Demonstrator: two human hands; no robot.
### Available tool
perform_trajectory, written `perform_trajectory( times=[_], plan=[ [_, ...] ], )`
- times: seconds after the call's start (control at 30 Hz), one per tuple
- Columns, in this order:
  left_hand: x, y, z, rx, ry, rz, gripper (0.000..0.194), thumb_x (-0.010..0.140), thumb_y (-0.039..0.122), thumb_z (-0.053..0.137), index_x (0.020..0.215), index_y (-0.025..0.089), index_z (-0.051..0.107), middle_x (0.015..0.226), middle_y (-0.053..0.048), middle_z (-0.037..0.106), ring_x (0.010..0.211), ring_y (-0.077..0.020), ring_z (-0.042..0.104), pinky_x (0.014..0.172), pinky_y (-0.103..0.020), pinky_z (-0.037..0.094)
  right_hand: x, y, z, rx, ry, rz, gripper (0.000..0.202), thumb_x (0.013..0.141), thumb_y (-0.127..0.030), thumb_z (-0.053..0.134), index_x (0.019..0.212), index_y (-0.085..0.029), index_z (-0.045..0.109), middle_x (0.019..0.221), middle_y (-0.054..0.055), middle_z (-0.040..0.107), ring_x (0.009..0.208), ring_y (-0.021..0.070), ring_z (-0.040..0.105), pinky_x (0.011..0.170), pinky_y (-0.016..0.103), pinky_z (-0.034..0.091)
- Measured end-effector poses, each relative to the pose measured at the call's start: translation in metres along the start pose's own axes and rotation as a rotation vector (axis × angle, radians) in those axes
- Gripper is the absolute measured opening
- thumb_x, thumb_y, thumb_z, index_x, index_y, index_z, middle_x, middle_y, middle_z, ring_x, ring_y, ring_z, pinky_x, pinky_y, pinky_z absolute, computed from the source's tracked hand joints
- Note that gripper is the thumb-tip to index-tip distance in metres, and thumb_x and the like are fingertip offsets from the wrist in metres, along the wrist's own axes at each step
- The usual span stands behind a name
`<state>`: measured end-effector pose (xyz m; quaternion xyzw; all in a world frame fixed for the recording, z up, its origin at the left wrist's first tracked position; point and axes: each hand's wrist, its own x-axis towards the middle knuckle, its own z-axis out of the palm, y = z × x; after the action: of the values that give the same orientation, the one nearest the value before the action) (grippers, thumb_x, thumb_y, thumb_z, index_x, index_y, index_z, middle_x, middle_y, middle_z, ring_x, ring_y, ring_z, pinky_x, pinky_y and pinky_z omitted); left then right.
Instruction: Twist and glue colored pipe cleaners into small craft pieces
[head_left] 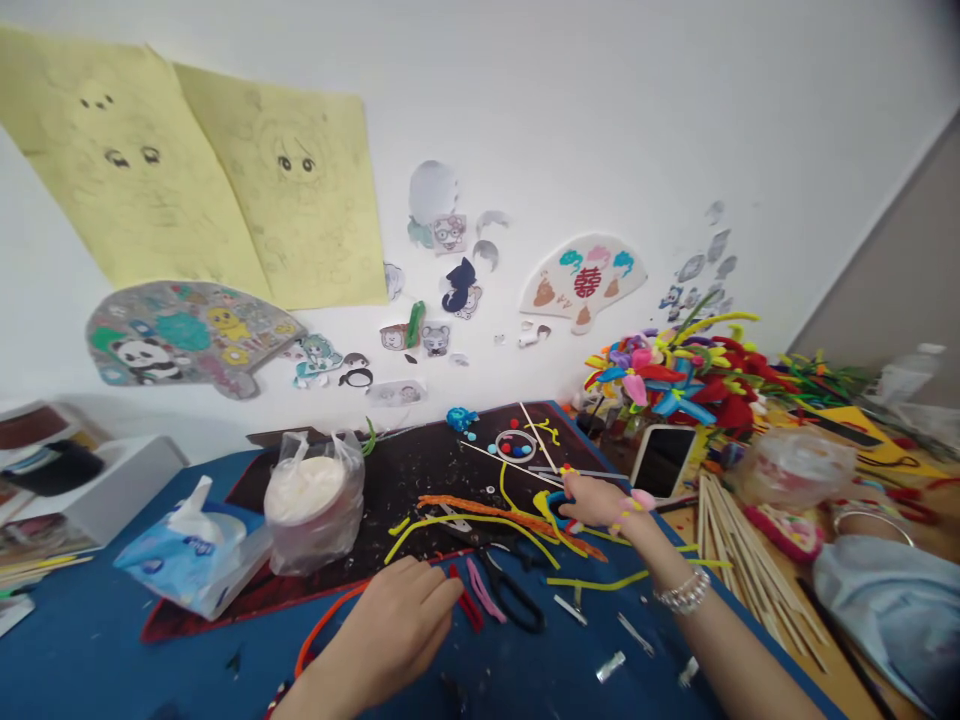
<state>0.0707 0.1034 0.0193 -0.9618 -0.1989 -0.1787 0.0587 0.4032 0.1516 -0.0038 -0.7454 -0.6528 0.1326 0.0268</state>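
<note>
My left hand [401,622] rests palm down near the front of the blue table mat, its fingers curled. Whether anything is inside them is hidden. Just right of its fingertips lie a red pipe cleaner [466,600], a pink pipe cleaner [486,590] and black-handled scissors [517,600]. My right hand [596,500] reaches across the mat, fingers drawn together by a small yellow and red bit [567,470]; what they grip is unclear. A blue loop-shaped handle [553,512] shows beside that hand. Yellow pipe cleaners [450,519] and an orange twisted strand [487,509] lie between the hands.
A bagged tub [313,510] and a tissue pack [196,550] stand left. A ring of small pompoms [516,446] lies at the back. Right are a phone [663,460], pipe-cleaner flowers [675,375], wooden sticks [750,570] and another person's sleeve [885,610].
</note>
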Motion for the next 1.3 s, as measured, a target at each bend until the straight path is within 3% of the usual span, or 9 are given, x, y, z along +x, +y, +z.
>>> perform_trajectory(
  times=[0.13, 0.27, 0.47, 0.57, 0.7, 0.9, 1.03, 1.13, 1.3],
  plan=[
    [-0.001, 0.005, -0.007, 0.008, 0.051, 0.029, 0.021, 0.088, 0.01, 0.034, 0.088, 0.018, 0.053, 0.067, -0.002, 0.057, 0.058, -0.0186, 0.05, 0.054, -0.031, 0.037, 0.0, 0.002, -0.009, 0.078, 0.144, -0.039, 0.014, 0.068, -0.01, 0.057, 0.077, -0.018, 0.05, 0.074, 0.002, 0.058, 0.068, 0.0157, 0.055, 0.059, 0.024, 0.03],
    [-0.002, 0.006, -0.011, -0.022, 0.08, -0.035, 0.02, 0.088, 0.012, 0.035, 0.09, 0.018, 0.054, 0.071, -0.004, 0.059, 0.062, -0.0195, 0.054, 0.056, -0.032, 0.042, -0.013, -0.004, -0.031, 0.216, 0.31, -0.141, 0.011, 0.073, -0.017, 0.053, 0.073, -0.02, 0.043, 0.067, -0.002, 0.051, 0.062, 0.0131, 0.048, 0.06, 0.025, 0.031],
    [-0.001, 0.002, -0.007, -0.242, 0.146, -0.283, 0.019, 0.09, 0.018, 0.04, 0.105, 0.022, 0.052, 0.097, -0.007, 0.061, 0.088, -0.0206, 0.06, 0.075, -0.036, 0.05, -0.039, -0.034, -0.044, 0.514, 0.392, -0.365, 0.018, 0.076, -0.028, 0.053, 0.073, -0.021, 0.038, 0.067, -0.005, 0.042, 0.059, 0.0101, 0.04, 0.056, 0.022, 0.034],
    [0.0, 0.007, -0.007, -0.341, 0.195, -0.339, 0.048, 0.086, 0.026, 0.053, 0.13, 0.023, 0.035, 0.126, -0.012, 0.05, 0.114, -0.0244, 0.05, 0.093, -0.043, 0.045, -0.058, -0.064, -0.037, 0.784, 0.302, -0.521, 0.023, 0.077, -0.03, 0.058, 0.071, -0.02, 0.038, 0.066, -0.005, 0.037, 0.058, 0.009, 0.034, 0.054, 0.022, 0.032],
    [0.004, 0.019, -0.014, -0.407, 0.171, -0.27, 0.086, 0.075, 0.036, 0.068, 0.141, 0.027, 0.015, 0.144, -0.013, 0.031, 0.131, -0.0273, 0.031, 0.104, -0.048, 0.034, -0.087, -0.104, -0.027, 1.02, -0.03, -0.677, 0.031, 0.074, -0.03, 0.066, 0.073, -0.021, 0.037, 0.072, -0.005, 0.04, 0.059, 0.0079, 0.034, 0.056, 0.022, 0.032],
    [0.005, 0.028, -0.019, -0.345, 0.258, -0.059, 0.071, 0.078, 0.032, 0.067, 0.137, 0.026, 0.028, 0.127, -0.012, 0.05, 0.117, -0.0257, 0.046, 0.097, -0.043, 0.041, -0.102, -0.122, -0.026, 1.297, -0.286, -0.713, 0.036, 0.073, -0.03, 0.069, 0.074, -0.02, 0.034, 0.077, -0.005, 0.045, 0.065, 0.0076, 0.041, 0.062, 0.023, 0.037],
    [0.004, 0.028, -0.02, -0.358, 0.419, -0.15, 0.065, 0.076, 0.028, 0.068, 0.131, 0.026, 0.033, 0.117, -0.011, 0.055, 0.108, -0.0247, 0.052, 0.09, -0.04, 0.044, -0.104, -0.116, -0.033, 1.365, -0.266, -0.808, 0.032, 0.077, -0.027, 0.066, 0.077, -0.021, 0.035, 0.099, 0.003, 0.053, 0.094, 0.0136, 0.053, 0.085, 0.032, 0.041],
    [0.002, 0.028, -0.021, -0.384, 0.54, -0.209, 0.062, 0.074, 0.025, 0.07, 0.126, 0.026, 0.036, 0.114, -0.01, 0.055, 0.106, -0.0247, 0.054, 0.088, -0.04, 0.046, -0.112, -0.115, -0.039, 1.268, -0.203, -0.921, 0.028, 0.079, -0.022, 0.063, 0.082, -0.021, 0.035, 0.123, 0.009, 0.045, 0.113, 0.0177, 0.049, 0.097, 0.039, 0.037],
    [-0.003, 0.026, -0.02, -0.408, 0.564, -0.273, 0.057, 0.074, 0.024, 0.07, 0.121, 0.027, 0.039, 0.111, -0.009, 0.056, 0.102, -0.0246, 0.055, 0.085, -0.04, 0.047, -0.125, -0.122, -0.04, 0.997, -0.009, -0.973, 0.026, 0.077, -0.013, 0.059, 0.087, -0.022, 0.037, 0.132, 0.011, 0.041, 0.124, 0.0191, 0.04, 0.104, 0.04, 0.033]
  ],
)
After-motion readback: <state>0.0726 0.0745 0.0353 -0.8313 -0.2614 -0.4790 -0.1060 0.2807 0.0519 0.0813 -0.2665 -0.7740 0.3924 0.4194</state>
